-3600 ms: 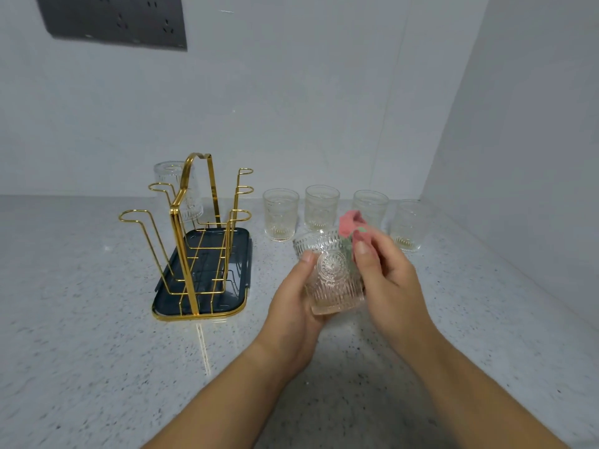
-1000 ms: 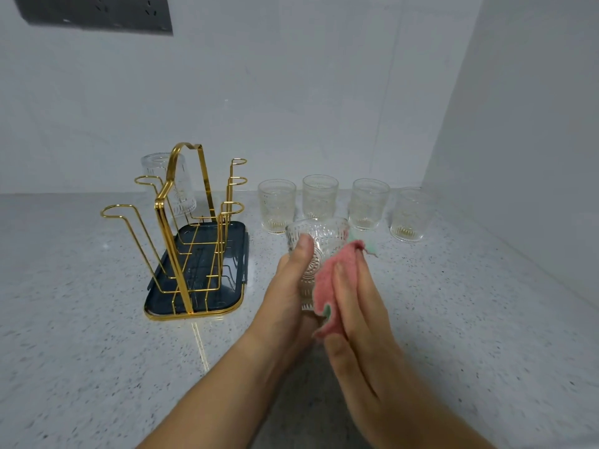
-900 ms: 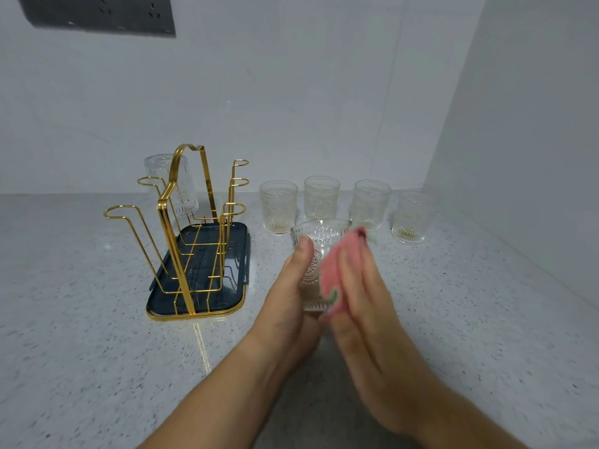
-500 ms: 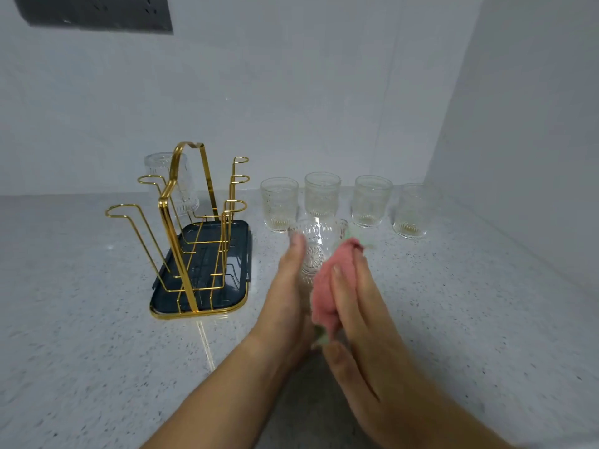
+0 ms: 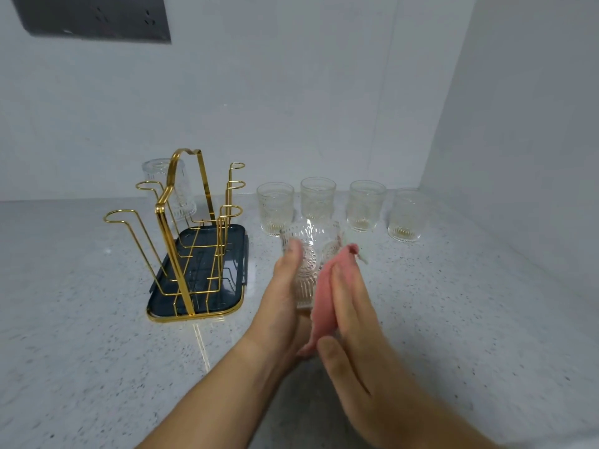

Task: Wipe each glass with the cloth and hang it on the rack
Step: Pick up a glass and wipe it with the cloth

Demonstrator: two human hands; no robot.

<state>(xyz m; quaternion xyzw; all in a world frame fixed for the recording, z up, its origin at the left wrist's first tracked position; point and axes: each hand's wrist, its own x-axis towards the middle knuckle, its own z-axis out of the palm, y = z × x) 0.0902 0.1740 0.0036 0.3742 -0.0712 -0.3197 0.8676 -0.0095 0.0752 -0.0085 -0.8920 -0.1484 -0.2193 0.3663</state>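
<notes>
Now our right hand [image 5: 350, 319] has gone from pinching the cloth [image 5: 324, 293] at the rim to pressing it with flat fingers along the outer wall of the glass [image 5: 306, 270], which our left hand [image 5: 285, 303] grips above the counter [image 5: 453, 303] (wiping nearly finished, we judge), so hanging on the rack [image 5: 181, 238] comes next.

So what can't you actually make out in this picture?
Head view, the only one:
Held glass: its right side is covered by the pink cloth and right hand; its rim is blurred.
Left hand: fingers hidden behind that glass.
Hung glass: the gold handle of the rack crosses it, hiding its peg.
Dark wall panel: cut off by the top edge.
</notes>
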